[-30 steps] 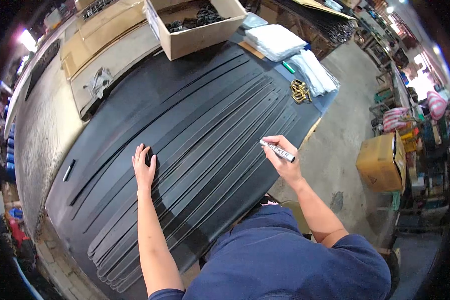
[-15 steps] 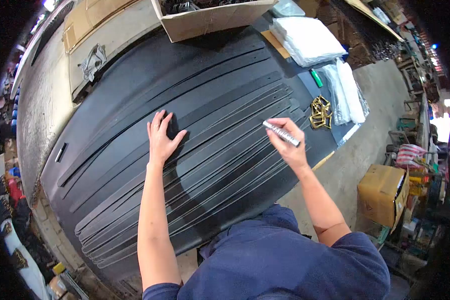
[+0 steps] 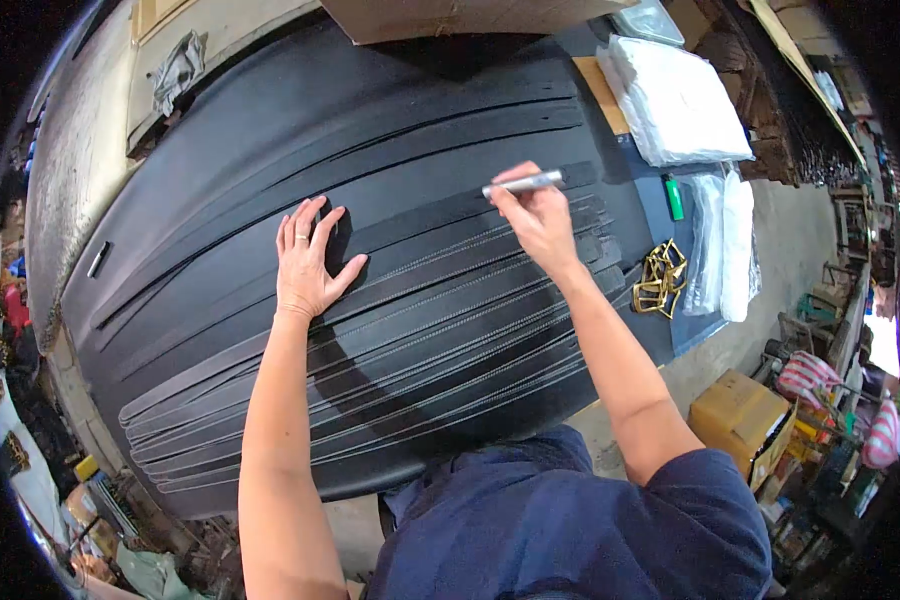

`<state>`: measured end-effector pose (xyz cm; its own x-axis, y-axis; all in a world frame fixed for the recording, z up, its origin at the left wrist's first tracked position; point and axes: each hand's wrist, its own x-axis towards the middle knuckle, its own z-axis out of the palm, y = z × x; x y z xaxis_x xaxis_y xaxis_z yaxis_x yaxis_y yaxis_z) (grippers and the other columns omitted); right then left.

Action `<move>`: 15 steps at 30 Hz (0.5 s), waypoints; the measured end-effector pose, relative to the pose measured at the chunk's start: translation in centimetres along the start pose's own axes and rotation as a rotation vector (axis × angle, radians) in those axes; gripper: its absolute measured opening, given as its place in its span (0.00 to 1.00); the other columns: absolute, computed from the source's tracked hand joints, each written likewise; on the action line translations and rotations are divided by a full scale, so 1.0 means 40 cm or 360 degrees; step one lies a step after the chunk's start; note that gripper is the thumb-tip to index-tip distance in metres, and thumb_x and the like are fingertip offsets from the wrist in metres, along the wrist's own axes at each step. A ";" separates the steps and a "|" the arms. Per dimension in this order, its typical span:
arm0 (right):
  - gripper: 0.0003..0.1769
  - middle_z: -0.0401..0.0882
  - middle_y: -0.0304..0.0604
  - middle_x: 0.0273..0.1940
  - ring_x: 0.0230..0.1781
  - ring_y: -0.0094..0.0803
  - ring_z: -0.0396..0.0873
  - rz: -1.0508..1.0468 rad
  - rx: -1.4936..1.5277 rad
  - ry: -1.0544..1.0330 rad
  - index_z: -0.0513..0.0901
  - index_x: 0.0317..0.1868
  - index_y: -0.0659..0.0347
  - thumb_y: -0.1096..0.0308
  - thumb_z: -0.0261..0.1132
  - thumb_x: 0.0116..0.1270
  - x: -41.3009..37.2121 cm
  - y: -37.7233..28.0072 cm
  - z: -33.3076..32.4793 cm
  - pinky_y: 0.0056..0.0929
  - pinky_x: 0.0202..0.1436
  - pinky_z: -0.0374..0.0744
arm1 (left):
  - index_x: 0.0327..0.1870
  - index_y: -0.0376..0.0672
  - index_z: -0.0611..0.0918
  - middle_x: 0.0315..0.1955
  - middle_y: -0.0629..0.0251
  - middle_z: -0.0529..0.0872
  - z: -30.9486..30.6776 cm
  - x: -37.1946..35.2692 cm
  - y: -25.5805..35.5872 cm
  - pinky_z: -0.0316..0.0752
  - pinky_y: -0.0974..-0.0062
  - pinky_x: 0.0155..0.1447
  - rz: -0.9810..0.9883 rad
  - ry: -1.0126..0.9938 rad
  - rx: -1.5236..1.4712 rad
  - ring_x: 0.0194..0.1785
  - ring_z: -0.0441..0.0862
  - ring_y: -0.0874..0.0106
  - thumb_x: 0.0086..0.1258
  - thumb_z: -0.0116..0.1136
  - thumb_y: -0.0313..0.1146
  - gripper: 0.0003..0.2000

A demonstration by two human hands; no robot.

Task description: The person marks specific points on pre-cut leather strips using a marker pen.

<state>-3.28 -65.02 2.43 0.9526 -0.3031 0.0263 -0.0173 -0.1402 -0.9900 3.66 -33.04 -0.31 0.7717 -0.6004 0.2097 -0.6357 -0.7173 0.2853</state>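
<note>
Long dark strips (image 3: 440, 270) with pale stitched edges lie side by side across a black-covered table (image 3: 260, 110). My left hand (image 3: 313, 262) is spread on the strips left of the middle, its fingers apart and nothing in it. To the right, my right hand (image 3: 540, 215) is closed around a silver marker pen (image 3: 526, 183), held nearly level above the upper strips. Gold-coloured metal buckles (image 3: 660, 280) rest in a small pile at the right ends of the strips. A green lighter-like object (image 3: 674, 197) lies above them.
A cardboard box (image 3: 460, 22) stands at the table's far edge. Stacked white plastic packs (image 3: 675, 100) and clear bags (image 3: 722, 245) are at the right. A small black stick (image 3: 98, 260) lies at the far left. Another carton (image 3: 740, 415) sits on the floor at the right.
My right hand has moved up and left with the pen, which now lies flatter. The camera view has shifted a little. My left hand stays spread on the strips.
</note>
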 end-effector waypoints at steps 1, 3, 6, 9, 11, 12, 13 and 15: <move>0.05 0.79 0.33 0.29 0.30 0.18 0.74 0.0117 -0.0037 -0.0047 0.80 0.38 0.63 0.71 0.68 0.68 0.021 0.005 0.011 0.23 0.35 0.74 | 0.67 0.49 0.74 0.71 0.59 0.67 0.002 0.001 -0.002 0.53 0.51 0.78 -0.0004 0.0009 -0.0021 0.76 0.61 0.54 0.61 0.66 0.54 0.34; 0.06 0.79 0.33 0.28 0.30 0.18 0.74 0.0074 -0.0091 -0.0052 0.80 0.38 0.62 0.70 0.68 0.67 0.040 0.022 0.026 0.23 0.35 0.74 | 0.67 0.49 0.74 0.71 0.59 0.67 -0.001 0.002 -0.001 0.53 0.51 0.78 -0.0030 -0.0008 -0.0027 0.76 0.61 0.54 0.60 0.66 0.54 0.34; 0.06 0.79 0.33 0.28 0.30 0.17 0.75 0.0032 -0.0121 -0.0065 0.80 0.38 0.62 0.70 0.67 0.68 0.043 0.048 0.035 0.21 0.35 0.74 | 0.67 0.49 0.74 0.71 0.59 0.67 -0.005 0.004 0.000 0.53 0.51 0.78 -0.0044 -0.0010 -0.0030 0.76 0.61 0.54 0.59 0.66 0.54 0.35; 0.05 0.79 0.32 0.31 0.33 0.16 0.74 0.0041 -0.0152 -0.0101 0.81 0.39 0.62 0.70 0.66 0.72 0.032 0.051 0.031 0.19 0.38 0.74 | 0.65 0.51 0.76 0.70 0.61 0.68 0.000 0.007 -0.002 0.53 0.52 0.79 -0.0066 0.0003 -0.0044 0.76 0.61 0.56 0.58 0.67 0.54 0.34; 0.05 0.78 0.31 0.31 0.32 0.16 0.74 0.0034 -0.0171 -0.0111 0.81 0.39 0.62 0.70 0.67 0.72 0.033 0.060 0.033 0.19 0.38 0.74 | 0.65 0.51 0.77 0.71 0.62 0.68 -0.001 0.003 -0.003 0.53 0.52 0.79 -0.0079 0.0014 -0.0063 0.76 0.62 0.58 0.57 0.68 0.55 0.34; 0.06 0.78 0.31 0.31 0.32 0.15 0.73 0.0031 -0.0177 -0.0113 0.81 0.39 0.62 0.69 0.67 0.72 0.032 0.058 0.034 0.19 0.38 0.74 | 0.65 0.52 0.77 0.71 0.62 0.68 0.000 0.003 -0.003 0.52 0.52 0.79 -0.0078 0.0014 -0.0061 0.76 0.62 0.58 0.57 0.68 0.55 0.34; 0.06 0.78 0.31 0.30 0.32 0.15 0.73 0.0048 -0.0202 -0.0122 0.81 0.40 0.62 0.69 0.68 0.72 0.031 0.052 0.034 0.19 0.38 0.73 | 0.65 0.52 0.77 0.71 0.62 0.68 0.000 0.004 -0.004 0.52 0.52 0.79 -0.0075 0.0014 -0.0056 0.76 0.62 0.58 0.57 0.68 0.55 0.34; 0.06 0.78 0.30 0.30 0.32 0.15 0.72 0.0080 -0.0250 -0.0136 0.81 0.40 0.62 0.68 0.68 0.72 0.028 0.036 0.035 0.19 0.37 0.73 | 0.65 0.52 0.77 0.71 0.62 0.68 0.003 0.003 -0.007 0.52 0.52 0.79 -0.0072 0.0016 -0.0047 0.76 0.62 0.58 0.57 0.68 0.55 0.34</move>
<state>-1.83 -64.24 0.83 0.9716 -0.2330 -0.0412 -0.1063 -0.2744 -0.9557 3.92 -32.94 -0.48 0.7998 -0.5640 0.2053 -0.5994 -0.7326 0.3224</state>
